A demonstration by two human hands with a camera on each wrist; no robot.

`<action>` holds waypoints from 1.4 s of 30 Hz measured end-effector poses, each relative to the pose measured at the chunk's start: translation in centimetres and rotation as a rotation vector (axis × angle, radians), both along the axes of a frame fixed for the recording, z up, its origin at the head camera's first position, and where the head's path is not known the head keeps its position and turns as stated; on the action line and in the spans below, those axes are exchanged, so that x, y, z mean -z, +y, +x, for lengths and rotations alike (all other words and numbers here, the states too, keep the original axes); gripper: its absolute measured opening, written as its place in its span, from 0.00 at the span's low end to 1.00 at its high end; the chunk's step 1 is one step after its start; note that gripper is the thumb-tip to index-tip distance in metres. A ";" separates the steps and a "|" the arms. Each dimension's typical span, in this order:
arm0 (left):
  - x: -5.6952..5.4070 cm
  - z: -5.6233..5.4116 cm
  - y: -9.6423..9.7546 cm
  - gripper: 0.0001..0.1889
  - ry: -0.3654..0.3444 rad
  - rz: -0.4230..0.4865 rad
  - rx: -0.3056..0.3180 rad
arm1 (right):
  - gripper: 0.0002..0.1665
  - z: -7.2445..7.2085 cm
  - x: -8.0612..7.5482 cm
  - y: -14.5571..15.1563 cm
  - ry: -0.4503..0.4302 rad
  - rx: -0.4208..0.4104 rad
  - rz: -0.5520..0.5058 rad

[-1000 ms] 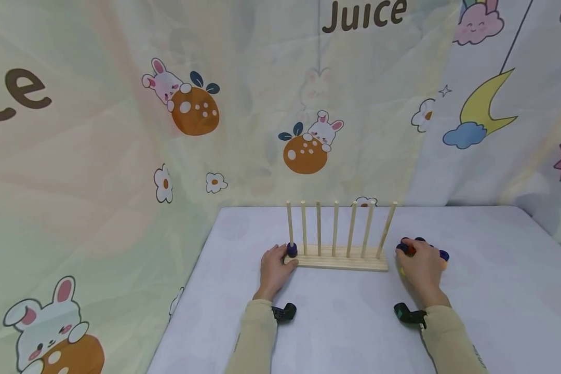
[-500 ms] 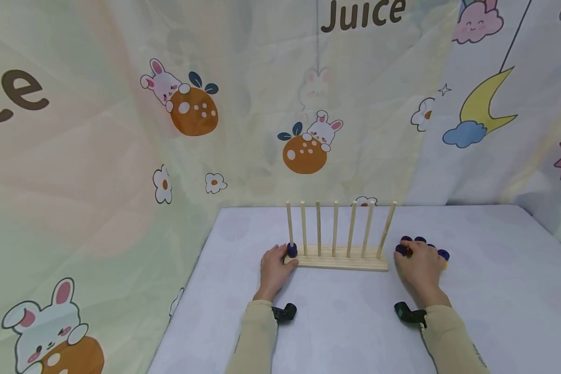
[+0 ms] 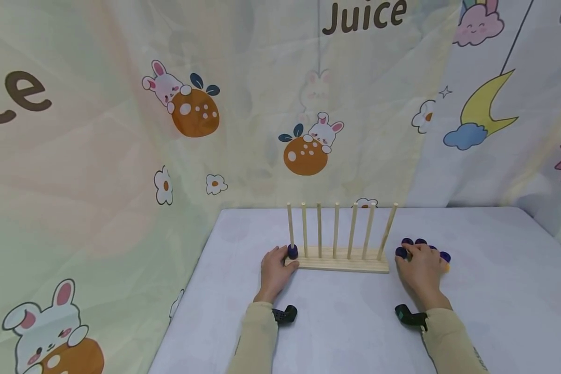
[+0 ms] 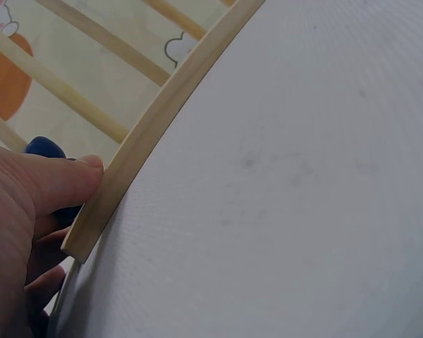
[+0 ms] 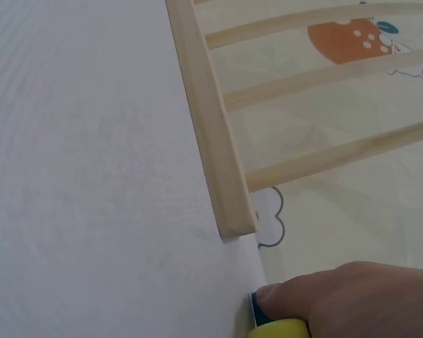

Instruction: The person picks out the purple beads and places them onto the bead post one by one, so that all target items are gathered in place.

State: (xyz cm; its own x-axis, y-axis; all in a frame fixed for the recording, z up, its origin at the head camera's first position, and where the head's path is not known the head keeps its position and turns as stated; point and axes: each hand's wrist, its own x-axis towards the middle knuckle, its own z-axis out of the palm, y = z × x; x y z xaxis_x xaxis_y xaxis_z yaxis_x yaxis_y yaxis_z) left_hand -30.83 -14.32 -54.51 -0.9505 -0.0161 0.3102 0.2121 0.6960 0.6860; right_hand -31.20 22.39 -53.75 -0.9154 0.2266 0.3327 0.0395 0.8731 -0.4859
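Observation:
A wooden peg rack (image 3: 341, 264) with a row of upright pegs stands on the table. One dark blue bead (image 3: 292, 252) sits at the foot of its leftmost peg. My left hand (image 3: 276, 270) grips that end of the base, thumb along the front edge, as the left wrist view (image 4: 70, 179) thumb also shows. To the right of the rack, my right hand (image 3: 422, 267) is among loose beads, fingers curled down. In the right wrist view its thumb presses a dark blue bead (image 5: 261, 310), beside a yellow bead (image 5: 280, 329); the other fingertips are hidden there.
More dark blue beads (image 3: 421, 241) lie just beyond the right hand, and an orange bead (image 3: 445, 267) shows at its right side. The white table (image 3: 341, 327) ends at a printed cloth backdrop (image 3: 252, 130) behind the rack.
The right fingers have shifted slightly among the beads; a red bead seen at their tips a second ago is now hidden. The left hand and rack stay in place.

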 end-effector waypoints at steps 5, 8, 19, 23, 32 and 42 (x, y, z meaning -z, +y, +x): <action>0.1 0.0 0.0 0.26 -0.001 -0.005 -0.004 | 0.22 0.1 0.0 -0.1 0.018 0.010 -0.013; 0.1 0.0 0.0 0.26 0.005 -0.004 -0.006 | 0.22 0.2 -0.1 0.0 0.021 0.012 -0.012; 0.2 -0.1 0.0 0.26 0.016 -0.008 -0.007 | 0.22 0.4 -0.6 0.1 0.050 0.019 -0.049; 0.3 0.0 0.0 0.26 0.032 -0.012 -0.009 | 0.22 0.4 -0.7 0.1 0.034 0.036 -0.073; 0.1 -0.1 0.1 0.25 0.017 0.003 -0.007 | 0.23 0.4 -1.3 0.4 0.013 0.047 -0.130; 0.2 -0.1 0.1 0.26 0.004 -0.004 -0.015 | 0.25 0.8 -2.0 0.7 -0.012 0.001 -0.201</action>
